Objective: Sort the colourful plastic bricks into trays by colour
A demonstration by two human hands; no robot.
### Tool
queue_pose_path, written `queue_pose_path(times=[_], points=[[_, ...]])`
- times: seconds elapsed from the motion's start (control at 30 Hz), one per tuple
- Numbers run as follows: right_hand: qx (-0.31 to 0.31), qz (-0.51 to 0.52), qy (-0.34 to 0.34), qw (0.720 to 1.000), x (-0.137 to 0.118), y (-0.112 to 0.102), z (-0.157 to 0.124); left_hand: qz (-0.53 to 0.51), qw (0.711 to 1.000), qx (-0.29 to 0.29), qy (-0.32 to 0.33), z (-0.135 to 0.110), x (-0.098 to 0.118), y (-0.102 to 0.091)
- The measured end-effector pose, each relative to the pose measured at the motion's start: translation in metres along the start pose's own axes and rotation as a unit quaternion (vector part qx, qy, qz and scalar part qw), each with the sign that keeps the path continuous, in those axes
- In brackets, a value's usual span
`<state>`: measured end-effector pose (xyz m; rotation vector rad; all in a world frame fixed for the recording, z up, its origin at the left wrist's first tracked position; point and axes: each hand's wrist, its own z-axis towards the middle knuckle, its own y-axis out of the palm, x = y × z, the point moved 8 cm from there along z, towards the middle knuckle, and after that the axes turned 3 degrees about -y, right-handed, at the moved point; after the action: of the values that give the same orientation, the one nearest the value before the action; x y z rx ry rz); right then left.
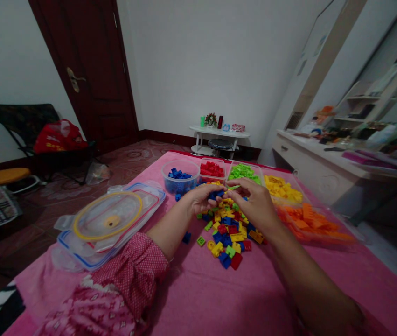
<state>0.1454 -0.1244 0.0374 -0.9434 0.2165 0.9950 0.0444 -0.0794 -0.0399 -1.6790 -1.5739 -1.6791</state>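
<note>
My left hand is closed round some blue toy bricks, held above a mixed pile of bricks in red, yellow, blue and green. Close beside it, my right hand has its thumb and fingertips drawn together; whatever sits between them is too small to make out. Beyond my left hand stands a round clear tub of blue bricks. Behind the hands are boxes of red bricks and green bricks. Yellow bricks and orange bricks fill boxes on the right.
Stacked clear lids lie on the left of the pink cloth. A single blue brick lies apart from the pile. A cluttered desk stands at the right, and a small white table by the far wall.
</note>
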Motion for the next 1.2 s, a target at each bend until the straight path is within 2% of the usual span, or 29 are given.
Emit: queue_pose_path(times=[0.07,0.1,0.13,0.17,0.23,0.27,0.33,0.4,0.43,0.5,0.57,0.63,0.7,0.8,0.9,0.97,1.03,1.13,1.2], points=[[0.005,-0.018,-0.007,1.0,-0.003,-0.002,0.0,0.066,0.988,0.087,0.106,-0.005,0.029,-0.02],[0.007,-0.023,-0.009,1.0,-0.004,-0.002,0.0,0.12,0.963,0.157,0.183,-0.012,0.048,-0.034],[0.008,-0.024,-0.009,1.0,-0.004,-0.002,0.0,0.176,0.923,0.233,0.252,-0.022,0.066,-0.048],[0.007,-0.024,-0.007,1.0,-0.004,-0.001,0.0,0.241,0.87,0.3,0.309,-0.033,0.081,-0.059],[0.002,-0.028,-0.001,1.0,-0.001,0.002,0.0,0.387,0.77,0.373,0.344,-0.044,0.095,-0.07],[-0.002,-0.034,0.001,0.999,0.001,0.004,-0.001,0.446,0.736,0.379,0.338,-0.044,0.096,-0.072],[-0.014,-0.052,0.004,0.999,0.006,0.007,-0.001,0.538,0.676,0.376,0.335,-0.042,0.093,-0.068],[-0.024,-0.077,0.01,0.997,0.013,0.008,-0.001,0.585,0.639,0.352,0.354,-0.04,0.086,-0.053],[-0.027,-0.095,0.016,0.995,0.018,0.006,-0.001,0.597,0.634,0.33,0.364,-0.039,0.082,-0.044],[-0.045,-0.142,0.039,0.988,0.03,0.001,-0.001,0.619,0.647,0.266,0.358,-0.031,0.069,-0.025],[-0.106,-0.19,0.075,0.973,0.044,-0.001,-0.002,0.655,0.655,0.204,0.317,-0.019,0.052,-0.011],[-0.197,-0.221,0.11,0.949,0.056,0.003,-0.009,0.701,0.641,0.166,0.265,-0.009,0.034,-0.005],[-0.263,-0.246,0.13,0.924,0.063,0.009,-0.017,0.741,0.618,0.137,0.225,-0.002,0.018,-0.003],[-0.286,-0.288,0.13,0.904,0.062,0.018,-0.024,0.767,0.6,0.118,0.195,0.002,0.005,-0.004],[-0.283,-0.314,0.116,0.899,0.058,0.028,-0.025,0.751,0.611,0.151,0.2,0.001,0.009,-0.009],[-0.272,-0.315,0.12,0.901,0.058,0.028,-0.024,0.716,0.643,0.165,0.215,0.0,0.014,-0.012],[-0.247,-0.308,0.126,0.91,0.057,0.022,-0.02,0.656,0.705,0.156,0.221,0.001,0.017,-0.014],[-0.192,-0.267,0.115,0.937,0.048,0.009,-0.012,0.515,0.831,0.1,0.186,0.003,0.014,-0.014],[-0.171,-0.206,0.095,0.959,0.038,0.007,-0.008,0.399,0.901,0.066,0.156,0.001,0.012,-0.011]])
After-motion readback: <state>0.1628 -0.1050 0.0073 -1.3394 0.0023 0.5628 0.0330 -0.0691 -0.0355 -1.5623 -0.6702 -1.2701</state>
